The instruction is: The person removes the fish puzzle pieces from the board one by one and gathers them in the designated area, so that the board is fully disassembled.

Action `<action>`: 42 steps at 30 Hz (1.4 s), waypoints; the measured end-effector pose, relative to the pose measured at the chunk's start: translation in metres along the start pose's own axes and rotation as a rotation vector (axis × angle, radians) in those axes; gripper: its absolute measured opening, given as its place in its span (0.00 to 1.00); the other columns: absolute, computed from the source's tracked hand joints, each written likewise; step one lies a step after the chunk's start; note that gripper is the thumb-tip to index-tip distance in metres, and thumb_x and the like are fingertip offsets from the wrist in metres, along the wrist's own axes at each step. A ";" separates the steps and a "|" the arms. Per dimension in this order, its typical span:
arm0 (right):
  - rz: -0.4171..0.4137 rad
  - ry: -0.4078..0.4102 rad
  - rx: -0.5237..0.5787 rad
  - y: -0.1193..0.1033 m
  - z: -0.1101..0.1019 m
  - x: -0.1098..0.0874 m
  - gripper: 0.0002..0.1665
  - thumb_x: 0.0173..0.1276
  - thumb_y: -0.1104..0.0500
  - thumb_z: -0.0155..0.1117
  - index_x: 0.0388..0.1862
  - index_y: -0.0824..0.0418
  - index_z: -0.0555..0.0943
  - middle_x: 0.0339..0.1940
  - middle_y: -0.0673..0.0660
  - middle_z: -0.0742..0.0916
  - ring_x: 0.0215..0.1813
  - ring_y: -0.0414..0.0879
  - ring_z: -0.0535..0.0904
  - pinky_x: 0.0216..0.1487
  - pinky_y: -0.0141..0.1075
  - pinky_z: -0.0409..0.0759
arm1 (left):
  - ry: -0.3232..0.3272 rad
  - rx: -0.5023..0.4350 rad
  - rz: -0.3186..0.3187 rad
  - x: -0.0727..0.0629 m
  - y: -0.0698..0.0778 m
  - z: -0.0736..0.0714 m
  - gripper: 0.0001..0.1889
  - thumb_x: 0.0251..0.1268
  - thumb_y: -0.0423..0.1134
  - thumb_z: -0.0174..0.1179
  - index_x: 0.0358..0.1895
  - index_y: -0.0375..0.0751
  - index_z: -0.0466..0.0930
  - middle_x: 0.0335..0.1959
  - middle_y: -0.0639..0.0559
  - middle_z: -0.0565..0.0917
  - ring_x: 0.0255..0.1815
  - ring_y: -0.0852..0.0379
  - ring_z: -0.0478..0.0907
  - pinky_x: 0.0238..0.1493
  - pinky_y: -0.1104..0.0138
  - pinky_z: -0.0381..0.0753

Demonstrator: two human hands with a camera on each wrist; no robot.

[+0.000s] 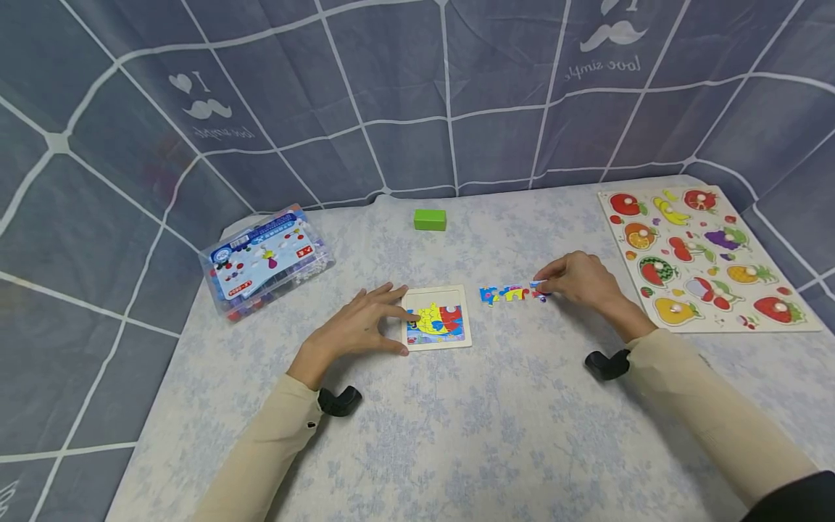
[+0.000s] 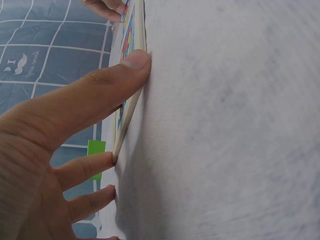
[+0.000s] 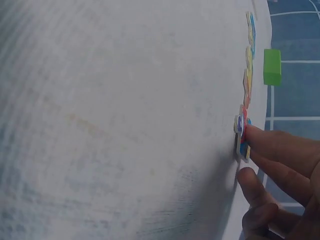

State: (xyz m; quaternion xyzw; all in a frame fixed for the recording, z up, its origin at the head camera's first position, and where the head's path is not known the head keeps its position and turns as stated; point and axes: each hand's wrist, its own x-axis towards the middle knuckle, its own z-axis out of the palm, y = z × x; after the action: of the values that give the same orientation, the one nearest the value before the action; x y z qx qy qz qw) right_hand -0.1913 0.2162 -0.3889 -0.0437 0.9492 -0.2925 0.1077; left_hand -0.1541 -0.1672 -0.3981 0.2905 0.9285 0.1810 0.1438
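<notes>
My left hand (image 1: 355,326) lies along the left side of a small wooden puzzle board (image 1: 468,335), its fingers spread. In the left wrist view, the thumb (image 2: 136,60) rests on the board's edge. Yellow, red and blue pieces (image 1: 433,322) fill the lower part of the board; its top strip shows bare wood. My right hand (image 1: 583,279) pinches a colourful puzzle piece (image 3: 243,147) at the right end of a row of loose pieces (image 1: 505,293). That row lies to the right of the board. Fingers partly cover the pinched piece.
A green block (image 1: 430,220) stands behind the board. At the back left lies a clear plastic box (image 1: 267,261) with a printed label. A large fruit puzzle board (image 1: 707,257) lies on the right. Grey checked cloth (image 1: 404,94) hangs around the table (image 1: 430,435).
</notes>
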 end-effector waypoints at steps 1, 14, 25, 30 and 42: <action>0.001 0.002 -0.001 0.000 0.000 0.000 0.12 0.64 0.55 0.70 0.44 0.58 0.89 0.41 0.57 0.90 0.45 0.53 0.78 0.37 0.43 0.71 | 0.000 0.001 0.000 0.000 0.000 0.000 0.31 0.48 0.54 0.76 0.60 0.54 0.83 0.76 0.48 0.60 0.79 0.45 0.46 0.72 0.37 0.42; -0.006 0.016 -0.004 0.002 0.004 0.000 0.10 0.63 0.55 0.69 0.39 0.60 0.87 0.30 0.52 0.86 0.36 0.50 0.76 0.34 0.41 0.69 | 0.001 -0.008 -0.007 0.000 0.000 0.000 0.31 0.48 0.53 0.76 0.59 0.53 0.83 0.76 0.47 0.61 0.79 0.45 0.47 0.72 0.36 0.43; -0.029 0.104 -0.031 -0.005 0.002 0.001 0.18 0.64 0.53 0.67 0.49 0.61 0.82 0.34 0.56 0.79 0.32 0.50 0.73 0.28 0.39 0.68 | 0.001 0.003 0.000 0.000 0.000 0.000 0.31 0.48 0.53 0.76 0.60 0.53 0.83 0.76 0.47 0.60 0.79 0.45 0.47 0.72 0.37 0.43; -0.065 0.060 0.030 -0.023 0.009 0.005 0.17 0.64 0.55 0.67 0.49 0.62 0.84 0.37 0.56 0.81 0.31 0.48 0.74 0.28 0.38 0.71 | 0.006 0.000 0.009 0.000 0.000 0.000 0.31 0.48 0.52 0.76 0.59 0.53 0.83 0.76 0.46 0.61 0.79 0.45 0.47 0.71 0.36 0.43; -0.250 -0.121 0.116 -0.081 0.057 0.016 0.15 0.63 0.62 0.69 0.49 0.63 0.86 0.31 0.51 0.82 0.39 0.47 0.73 0.45 0.39 0.69 | -0.004 0.004 0.008 0.001 0.000 -0.001 0.31 0.49 0.54 0.76 0.60 0.54 0.83 0.76 0.47 0.60 0.79 0.44 0.47 0.71 0.36 0.44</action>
State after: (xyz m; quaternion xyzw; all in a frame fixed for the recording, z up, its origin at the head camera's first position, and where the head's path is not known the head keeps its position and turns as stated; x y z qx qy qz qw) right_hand -0.1924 0.1162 -0.3916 -0.1726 0.9097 -0.3546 0.1301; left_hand -0.1551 -0.1669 -0.3971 0.2947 0.9275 0.1792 0.1444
